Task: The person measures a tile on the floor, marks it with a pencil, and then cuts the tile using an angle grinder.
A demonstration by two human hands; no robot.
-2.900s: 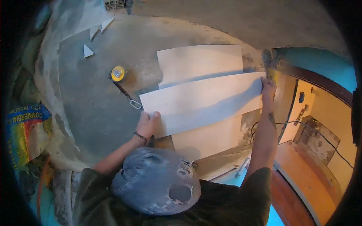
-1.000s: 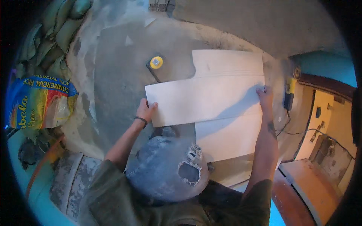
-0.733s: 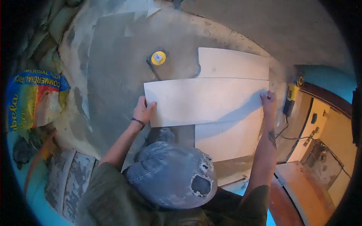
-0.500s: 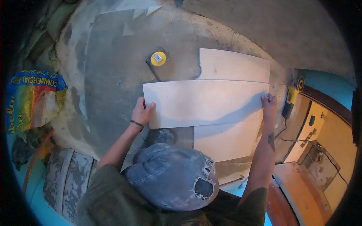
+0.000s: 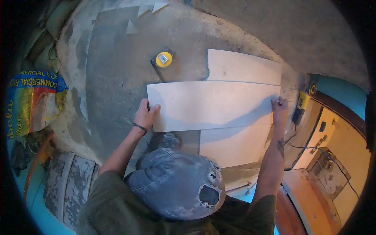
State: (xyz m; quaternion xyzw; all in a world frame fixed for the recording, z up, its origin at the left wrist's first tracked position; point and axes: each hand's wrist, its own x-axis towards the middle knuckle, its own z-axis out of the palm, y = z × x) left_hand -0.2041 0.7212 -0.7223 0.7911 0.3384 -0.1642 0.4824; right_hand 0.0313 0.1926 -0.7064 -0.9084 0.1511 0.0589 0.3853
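Note:
A long white tile (image 5: 211, 103) stretches across in front of me, over the other white pieces. My left hand (image 5: 146, 115) grips its left end, thumb on the top face and fingers at the edge. At the right end, my right hand (image 5: 279, 105) has its fingers curled closed on the tile's edge; the fingertips are partly hidden. Beyond it lies a white tile piece (image 5: 243, 66) with a notched left side. A second white piece (image 5: 231, 147) shows on the near side, partly covered. A yellow and black tape measure (image 5: 163, 59) rests on the floor past the tile's left end.
A yellow and black angle grinder (image 5: 301, 103) with a cord lies at the right. Small white triangular offcuts (image 5: 131, 27) are scattered at the far left of the concrete floor (image 5: 117, 70). A colourful sack (image 5: 37, 102) stands at the left. My bent knee (image 5: 176, 180) is close to the tile.
The tile's left end and my left hand have shifted very slightly away and to the left. My right hand stays at the right end.

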